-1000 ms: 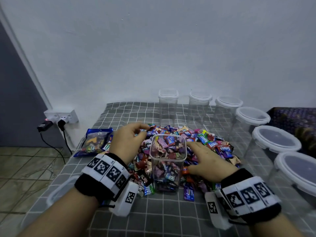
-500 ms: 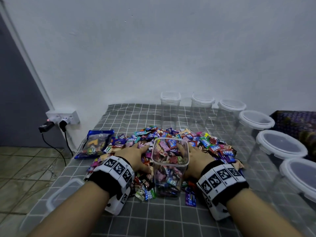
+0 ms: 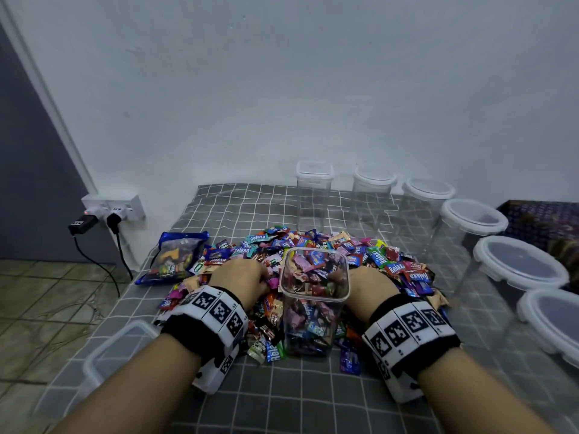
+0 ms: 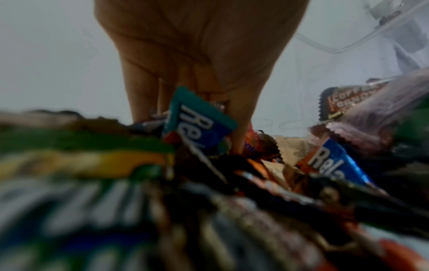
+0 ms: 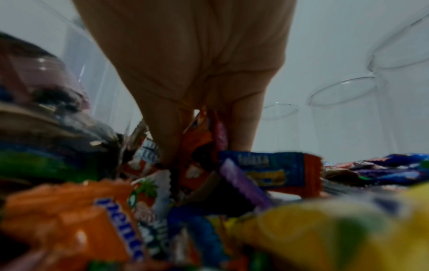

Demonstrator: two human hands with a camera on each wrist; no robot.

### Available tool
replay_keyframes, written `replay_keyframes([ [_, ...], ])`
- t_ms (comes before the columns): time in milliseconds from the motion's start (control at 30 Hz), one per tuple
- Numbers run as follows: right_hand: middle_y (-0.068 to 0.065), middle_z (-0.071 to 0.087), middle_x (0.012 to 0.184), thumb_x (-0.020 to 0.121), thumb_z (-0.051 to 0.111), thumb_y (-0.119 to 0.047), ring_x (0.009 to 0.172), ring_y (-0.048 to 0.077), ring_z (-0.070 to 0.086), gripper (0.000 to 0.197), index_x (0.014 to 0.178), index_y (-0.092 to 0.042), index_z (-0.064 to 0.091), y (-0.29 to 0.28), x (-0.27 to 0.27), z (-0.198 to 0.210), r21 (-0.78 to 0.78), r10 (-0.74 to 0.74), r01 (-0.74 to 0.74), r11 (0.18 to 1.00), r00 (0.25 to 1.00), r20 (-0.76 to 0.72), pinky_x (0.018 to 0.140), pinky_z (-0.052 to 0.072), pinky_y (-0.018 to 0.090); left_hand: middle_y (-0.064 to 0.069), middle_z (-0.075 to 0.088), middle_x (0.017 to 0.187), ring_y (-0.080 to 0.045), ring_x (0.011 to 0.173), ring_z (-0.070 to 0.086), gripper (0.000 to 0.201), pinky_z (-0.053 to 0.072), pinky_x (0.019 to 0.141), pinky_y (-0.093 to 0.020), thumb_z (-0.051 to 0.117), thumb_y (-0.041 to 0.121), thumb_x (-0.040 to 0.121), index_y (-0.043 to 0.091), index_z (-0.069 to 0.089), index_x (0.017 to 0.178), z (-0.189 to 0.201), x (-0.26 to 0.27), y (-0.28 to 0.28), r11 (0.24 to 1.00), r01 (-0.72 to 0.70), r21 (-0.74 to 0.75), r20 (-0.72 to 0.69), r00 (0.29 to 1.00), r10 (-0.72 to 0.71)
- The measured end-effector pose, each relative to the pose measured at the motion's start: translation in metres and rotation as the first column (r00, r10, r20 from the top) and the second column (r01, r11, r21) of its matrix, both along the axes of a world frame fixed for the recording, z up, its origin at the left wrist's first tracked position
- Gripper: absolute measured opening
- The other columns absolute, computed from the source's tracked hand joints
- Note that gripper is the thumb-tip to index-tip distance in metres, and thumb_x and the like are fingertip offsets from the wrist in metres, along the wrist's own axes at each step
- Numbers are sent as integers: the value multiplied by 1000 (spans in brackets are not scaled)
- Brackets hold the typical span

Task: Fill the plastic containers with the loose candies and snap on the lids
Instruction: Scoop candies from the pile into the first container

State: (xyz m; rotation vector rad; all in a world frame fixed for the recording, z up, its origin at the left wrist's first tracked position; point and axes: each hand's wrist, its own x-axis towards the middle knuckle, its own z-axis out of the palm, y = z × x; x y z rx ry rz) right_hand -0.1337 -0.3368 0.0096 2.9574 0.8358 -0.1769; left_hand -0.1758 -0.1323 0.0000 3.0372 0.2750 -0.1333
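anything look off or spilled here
Nothing looks damaged. The candies lie in a loose heap on the checked cloth around the open container; that is the supply, not a spill. One lid lies apart at the near left edge.

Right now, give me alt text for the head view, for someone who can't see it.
An open square plastic container, nearly full of wrapped candies, stands in a candy pile on a grey checked cloth; the left hand and right hand dig into the pile on either side. Lidded empty containers line the back and right; a loose lid lies left.
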Motion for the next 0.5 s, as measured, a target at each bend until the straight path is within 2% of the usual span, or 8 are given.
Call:
replay_keyframes([
  [100,9,65,109,97,38,-17,102,27,60,25,110,-13,59,-3,-3,5,26,-23,22,999,1000,4,85,48,33,-1,65,106,-22,100,60,24,48,79,-32,51,44,92,38,65,111,1,-2,-1,999,-19,-27,82,996,21],
  [200,8,66,109,98,38,-21,102,27,60,25,112,-13,57,-5,-6,9,64,-48,45,997,998,46,81,45,31,4,68,102,-17,97,61,20,48,79,-30,52,36,93,33,67,106,4,-7,0,996,-24,-80,182,983,39],
  [333,6,67,106,100,36,-30,97,27,61,27,110,-15,56,-9,-4,5,266,-120,91,960,988,94,76,44,32,5,69,104,-16,98,61,20,47,80,-29,53,33,93,29,68,106,8,-12,1,987,-25,-160,304,950,73],
  [500,8,68,98,100,38,-29,89,30,61,24,108,-13,53,-13,-6,1,401,-131,79,913,986,104,66,39,33,6,69,104,-16,96,62,20,45,79,-27,54,33,93,29,68,107,12,-18,0,971,-4,-240,418,902,107],
])
